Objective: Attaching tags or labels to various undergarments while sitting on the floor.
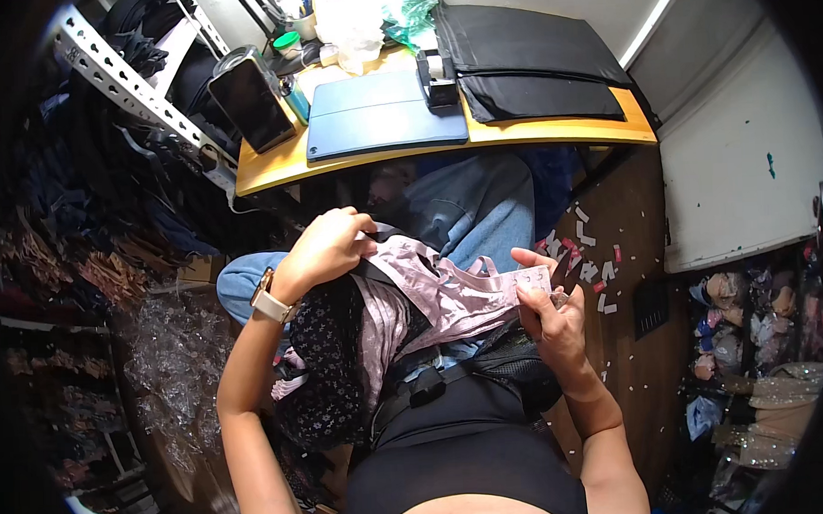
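A stack of bras lies across my lap, with a pale pink bra point(411, 257) on top. My left hand point(336, 242) grips the bra's far left edge, fingers curled over the fabric. On the right, my right hand point(552, 306) pinches the bra's hook-and-eye band point(531, 278) between thumb and fingers, holding it out to the side. Black bras with a small floral print point(327, 362) rest against the left side of my lap. A black waist pouch point(517, 362) sits by my right wrist.
A yellow wooden table point(563, 131) ahead bears a blue tablet case point(386, 115), a phone point(250, 103), a tape dispenser point(438, 86) and black plastic bags point(533, 49). Paper scraps point(606, 270) litter the floor at right. Clear plastic wrap point(177, 367) lies left, near garment-filled shelves.
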Demonstrator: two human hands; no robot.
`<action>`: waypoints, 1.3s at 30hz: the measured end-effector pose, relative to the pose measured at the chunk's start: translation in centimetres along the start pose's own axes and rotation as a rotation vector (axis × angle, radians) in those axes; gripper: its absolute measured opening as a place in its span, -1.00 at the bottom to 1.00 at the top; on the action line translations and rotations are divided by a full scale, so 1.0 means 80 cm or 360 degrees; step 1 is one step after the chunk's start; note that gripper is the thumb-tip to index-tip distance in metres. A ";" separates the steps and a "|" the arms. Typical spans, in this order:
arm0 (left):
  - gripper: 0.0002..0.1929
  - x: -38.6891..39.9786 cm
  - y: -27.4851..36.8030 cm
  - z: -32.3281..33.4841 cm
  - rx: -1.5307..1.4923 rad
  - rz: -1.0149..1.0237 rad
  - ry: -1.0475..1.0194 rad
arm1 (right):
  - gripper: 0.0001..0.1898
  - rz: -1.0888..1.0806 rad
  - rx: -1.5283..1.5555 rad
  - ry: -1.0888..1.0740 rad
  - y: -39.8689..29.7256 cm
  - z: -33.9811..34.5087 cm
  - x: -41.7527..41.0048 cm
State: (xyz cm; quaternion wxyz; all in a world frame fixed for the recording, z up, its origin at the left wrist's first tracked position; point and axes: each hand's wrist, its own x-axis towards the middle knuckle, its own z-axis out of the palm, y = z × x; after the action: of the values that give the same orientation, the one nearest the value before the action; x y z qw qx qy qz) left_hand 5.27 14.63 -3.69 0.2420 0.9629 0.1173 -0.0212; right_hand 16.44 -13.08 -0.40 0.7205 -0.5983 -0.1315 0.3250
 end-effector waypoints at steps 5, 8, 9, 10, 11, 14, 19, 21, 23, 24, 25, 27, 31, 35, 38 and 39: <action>-0.85 -0.007 0.020 0.001 0.0159 -0.0107 0.0184 | -0.68 -0.0071 -0.0137 -0.0008 0.007 -0.005 0.000; -0.86 -0.012 0.023 0.008 0.0258 0.0000 0.0292 | -0.70 -0.0081 -0.0151 -0.0029 0.007 -0.005 -0.002; -0.86 -0.013 0.024 0.008 0.0342 0.0102 0.0369 | -0.70 -0.0103 -0.0174 -0.0048 0.006 -0.006 -0.002; -0.86 -0.015 0.028 0.007 0.0344 0.0102 0.0370 | -0.70 -0.0104 -0.0173 -0.0049 0.006 -0.008 -0.002; -0.85 -0.016 0.033 0.005 0.0429 0.0074 0.0380 | -0.70 -0.0154 -0.0264 -0.0081 0.005 -0.015 -0.001; -0.84 -0.020 0.042 0.000 0.0516 0.0070 0.0457 | -0.67 -0.0524 -0.0827 0.0074 0.002 -0.039 0.011; -0.85 -0.039 0.067 -0.016 -0.0754 -0.0128 0.0152 | -0.46 -0.0613 -0.1512 0.0268 -0.023 -0.037 -0.001; -0.73 -0.054 0.100 -0.011 -0.2131 -0.0328 0.0029 | -0.47 -0.0703 -0.1523 -0.0031 -0.022 -0.025 -0.008; -0.56 -0.068 0.119 0.003 -0.1945 -0.0142 0.0129 | -0.52 -0.0976 -0.1599 -0.0281 -0.021 -0.011 -0.008; -0.49 -0.071 0.129 0.010 -0.2134 -0.0164 0.0145 | -0.59 -0.1186 -0.1700 -0.0279 -0.022 -0.003 -0.009; -0.46 -0.074 0.135 0.014 -0.2225 -0.0178 0.0129 | -0.59 -0.1186 -0.1697 -0.0282 -0.022 0.002 -0.009; -0.43 -0.077 0.144 0.018 -0.2235 -0.0164 0.0247 | -0.59 -0.1384 -0.1746 -0.0302 -0.020 0.008 -0.008; -0.41 -0.080 0.144 0.018 -0.2203 -0.0185 0.0279 | -0.61 -0.1437 -0.1786 -0.0329 -0.016 0.012 -0.002; -0.42 -0.082 0.145 0.021 -0.2114 -0.0168 0.0316 | -0.61 -0.1302 -0.1877 -0.0359 -0.016 0.013 -0.004; -0.43 -0.083 0.144 0.024 -0.2089 -0.0143 0.0296 | -0.60 -0.1454 -0.1788 -0.0377 -0.013 0.013 0.000; -0.43 -0.082 0.143 0.024 -0.2080 -0.0130 0.0267 | -0.61 -0.1328 -0.1644 -0.0482 -0.012 0.012 0.001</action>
State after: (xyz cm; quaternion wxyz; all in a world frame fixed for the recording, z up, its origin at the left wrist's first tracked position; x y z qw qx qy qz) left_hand 1.66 2.49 0.54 0.7659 0.6109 0.1607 0.1203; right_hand 16.25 -12.36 0.75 0.3811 -0.7126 -0.5891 -0.0044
